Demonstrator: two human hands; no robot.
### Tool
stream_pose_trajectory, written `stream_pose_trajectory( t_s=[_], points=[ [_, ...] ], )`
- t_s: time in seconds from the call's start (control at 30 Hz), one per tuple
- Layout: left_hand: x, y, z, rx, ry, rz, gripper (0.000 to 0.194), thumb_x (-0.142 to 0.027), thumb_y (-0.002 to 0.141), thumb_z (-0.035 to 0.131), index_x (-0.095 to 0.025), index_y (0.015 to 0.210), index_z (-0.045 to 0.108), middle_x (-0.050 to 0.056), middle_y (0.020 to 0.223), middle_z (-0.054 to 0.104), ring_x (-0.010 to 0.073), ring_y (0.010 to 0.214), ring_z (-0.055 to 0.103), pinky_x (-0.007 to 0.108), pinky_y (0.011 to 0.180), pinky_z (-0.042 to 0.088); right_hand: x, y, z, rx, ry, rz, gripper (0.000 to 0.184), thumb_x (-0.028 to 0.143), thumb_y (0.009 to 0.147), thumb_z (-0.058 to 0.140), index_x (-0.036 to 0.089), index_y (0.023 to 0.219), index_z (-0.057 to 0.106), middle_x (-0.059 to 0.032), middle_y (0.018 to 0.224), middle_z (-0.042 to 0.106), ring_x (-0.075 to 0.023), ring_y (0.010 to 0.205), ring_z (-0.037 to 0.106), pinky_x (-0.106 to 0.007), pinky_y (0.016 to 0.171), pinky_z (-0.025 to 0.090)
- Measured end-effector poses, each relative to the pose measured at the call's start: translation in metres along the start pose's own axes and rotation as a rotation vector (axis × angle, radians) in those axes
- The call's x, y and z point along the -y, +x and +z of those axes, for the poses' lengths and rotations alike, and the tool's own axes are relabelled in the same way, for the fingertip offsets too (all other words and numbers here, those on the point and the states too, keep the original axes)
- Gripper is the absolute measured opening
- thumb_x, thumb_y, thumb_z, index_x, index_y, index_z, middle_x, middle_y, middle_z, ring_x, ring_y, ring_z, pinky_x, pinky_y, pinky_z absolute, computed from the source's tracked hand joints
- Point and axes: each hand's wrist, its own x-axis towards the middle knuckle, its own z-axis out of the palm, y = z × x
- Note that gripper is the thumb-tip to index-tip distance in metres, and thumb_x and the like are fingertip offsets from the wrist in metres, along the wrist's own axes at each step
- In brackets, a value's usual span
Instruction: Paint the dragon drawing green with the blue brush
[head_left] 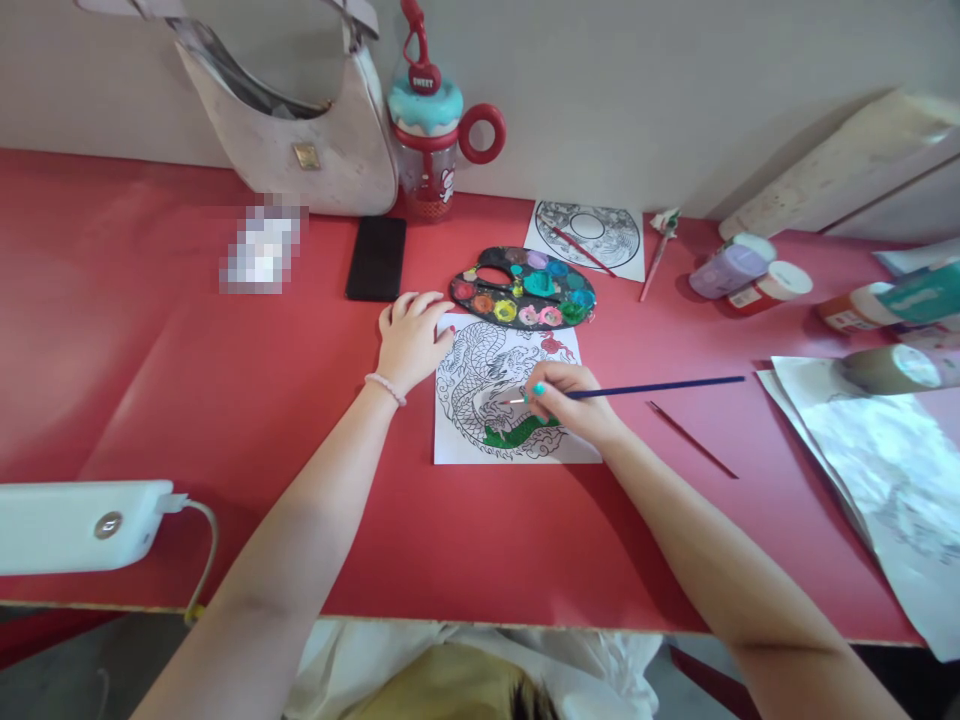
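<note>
My right hand (564, 398) is closed around a blue-handled paintbrush (660, 386), its tip over a printed dragon drawing (469, 400). Part of the drawing is painted green near the bottom, and a red patch shows at its upper right. With fingers spread, my left hand (412, 340) lies at the sheet's upper left edge, the thumb near the paper. Just beyond the sheet sits a black paint palette (487, 290) with dabs of many colours. Whether the brush tip touches the paper I cannot tell.
Behind are a black phone (376, 258), a white handbag (330, 150), a cup with a red handle (426, 150) and a second drawing (634, 235). A thin brush (694, 440) lies at right, near paint jars (731, 267) and paper sheets (892, 480). A white device (75, 527) with a cable is at left.
</note>
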Motion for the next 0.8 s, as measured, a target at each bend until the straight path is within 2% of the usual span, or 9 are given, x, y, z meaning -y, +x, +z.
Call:
stream_pose_trajectory(
  t_s=[0.1, 0.23, 0.53, 0.8],
  points=[
    [0.000, 0.000, 0.000, -0.002, 0.008, 0.001, 0.032, -0.026, 0.090, 0.059, -0.030, 0.122, 0.064, 0.002, 0.141, 0.057, 0.0322, 0.133, 0.041, 0.056, 0.109, 0.031, 0.001, 0.000, 0.008, 0.058, -0.055, 0.010, 0.046, 0.054, 0.080, 0.068, 0.020, 0.056, 0.047, 0.0043, 0.051, 0.045, -0.0083, 0.048, 0.038, -0.024, 0.046, 0.030],
    [0.000, 0.000, 0.000, -0.005, 0.019, 0.002, 0.032, -0.026, 0.091, 0.059, -0.031, 0.121, 0.064, 0.002, 0.141, 0.057, 0.0322, 0.133, 0.041, 0.056, 0.108, 0.032, -0.001, 0.001, 0.013, 0.128, -0.054, 0.013, 0.045, 0.048, 0.081, 0.068, 0.021, 0.057, 0.042, 0.0060, 0.053, 0.041, -0.0074, 0.049, 0.034, -0.024, 0.047, 0.029],
    [0.000, 0.000, 0.000, -0.010, 0.031, 0.015, 0.032, -0.026, 0.091, 0.059, -0.031, 0.122, 0.063, 0.002, 0.141, 0.057, 0.0313, 0.132, 0.042, 0.055, 0.108, 0.033, -0.007, 0.000, 0.017, 0.128, -0.137, -0.050, 0.038, 0.024, 0.083, 0.058, 0.021, 0.055, 0.033, 0.0063, 0.053, 0.037, -0.0068, 0.048, 0.031, -0.024, 0.046, 0.026],
    [0.000, 0.000, 0.001, -0.005, 0.011, 0.002, 0.032, -0.025, 0.090, 0.059, -0.032, 0.122, 0.063, 0.001, 0.141, 0.057, 0.0309, 0.133, 0.041, 0.055, 0.109, 0.031, -0.004, 0.000, 0.019, 0.136, -0.163, -0.072, 0.036, 0.021, 0.083, 0.055, 0.022, 0.056, 0.031, 0.0064, 0.052, 0.037, -0.0070, 0.048, 0.031, -0.024, 0.046, 0.027]
  ],
)
